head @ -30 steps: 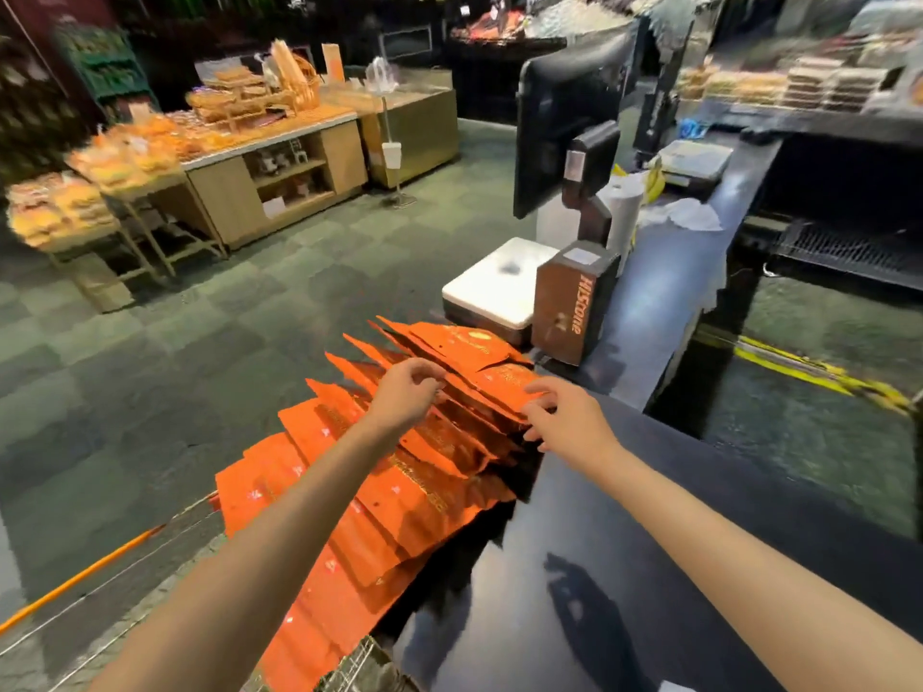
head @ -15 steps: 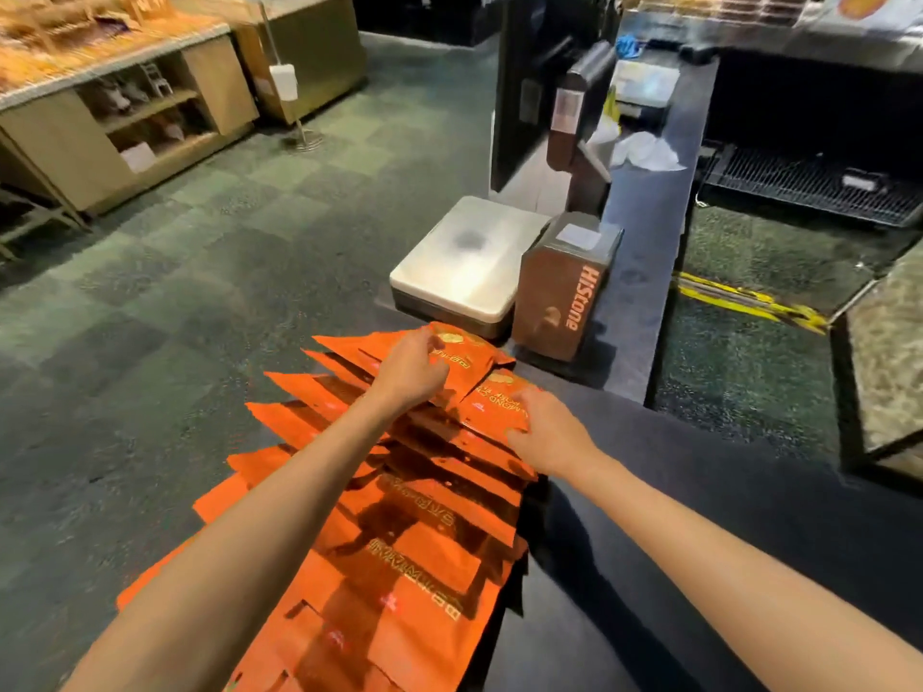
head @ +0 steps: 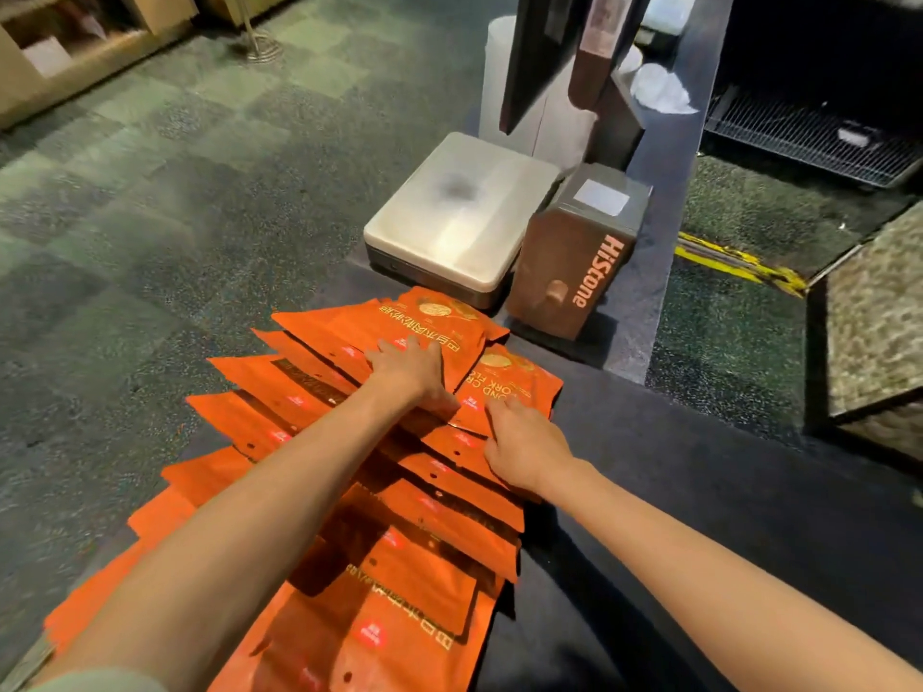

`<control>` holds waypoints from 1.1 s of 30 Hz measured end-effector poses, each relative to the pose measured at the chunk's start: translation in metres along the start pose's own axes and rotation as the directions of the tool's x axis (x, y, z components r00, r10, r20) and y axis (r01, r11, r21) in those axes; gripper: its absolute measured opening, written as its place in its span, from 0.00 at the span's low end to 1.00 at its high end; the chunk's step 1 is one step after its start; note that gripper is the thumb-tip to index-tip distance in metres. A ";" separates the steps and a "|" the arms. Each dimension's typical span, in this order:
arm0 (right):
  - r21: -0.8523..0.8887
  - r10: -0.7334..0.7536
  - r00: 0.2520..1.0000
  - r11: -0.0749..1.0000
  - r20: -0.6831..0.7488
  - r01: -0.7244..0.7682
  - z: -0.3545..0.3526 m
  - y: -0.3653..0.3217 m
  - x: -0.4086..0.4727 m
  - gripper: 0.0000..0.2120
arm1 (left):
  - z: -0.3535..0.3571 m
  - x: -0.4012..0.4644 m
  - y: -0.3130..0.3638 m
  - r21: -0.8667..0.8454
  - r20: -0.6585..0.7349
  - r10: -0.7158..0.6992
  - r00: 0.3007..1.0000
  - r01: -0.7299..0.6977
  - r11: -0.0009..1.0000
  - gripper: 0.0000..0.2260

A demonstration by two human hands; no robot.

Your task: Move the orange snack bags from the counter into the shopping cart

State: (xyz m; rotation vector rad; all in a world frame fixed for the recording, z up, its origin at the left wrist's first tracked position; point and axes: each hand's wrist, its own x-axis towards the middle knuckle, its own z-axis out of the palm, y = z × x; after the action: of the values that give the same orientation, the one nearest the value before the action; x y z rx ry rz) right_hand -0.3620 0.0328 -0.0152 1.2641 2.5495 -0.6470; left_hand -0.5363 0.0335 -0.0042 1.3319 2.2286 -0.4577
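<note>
Several flat orange snack bags (head: pixel 439 566) lie overlapped in a long row on the dark counter (head: pixel 699 516), along its left edge. My left hand (head: pixel 409 372) rests palm down with fingers spread on the farthest bag (head: pixel 434 317). My right hand (head: pixel 524 447) lies beside it, fingertips on the near edge of the second bag (head: pixel 519 382). Neither bag is lifted. My forearms cover part of the row. The shopping cart does not show clearly.
A white scale (head: pixel 459 217) and a brown "HiStone" box (head: pixel 574 262) stand just beyond the bags. A monitor (head: pixel 539 52) rises behind them. Green tiled floor (head: pixel 175 217) lies left of the counter, and a speckled stone surface (head: pixel 879 302) is at the right.
My view has tilted down and closer to the counter. My left hand has flattened onto the farthest bag, and my right hand has stayed at the second bag's edge.
</note>
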 end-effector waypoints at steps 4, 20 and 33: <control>-0.161 -0.073 0.996 0.985 -0.054 0.063 0.005 0.001 -0.007 0.16 | 0.003 -0.003 0.006 0.038 -0.018 -0.008 1.000 0.008 0.999 0.39; -0.120 -0.084 0.983 0.991 -0.165 0.065 -0.011 0.026 -0.016 0.08 | -0.025 -0.009 -0.014 0.204 -0.465 0.076 0.882 0.023 0.979 0.11; 0.104 0.045 0.932 0.995 -0.359 -0.008 -0.083 0.018 -0.080 0.09 | -0.073 -0.097 -0.032 0.285 -0.759 0.325 0.564 -0.161 0.945 0.09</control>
State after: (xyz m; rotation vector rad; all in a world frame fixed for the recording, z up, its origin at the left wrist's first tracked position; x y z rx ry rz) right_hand -0.3001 0.0263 0.0831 1.5791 2.8128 -0.5908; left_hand -0.5439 -0.0131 0.1121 2.2619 2.6387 0.1041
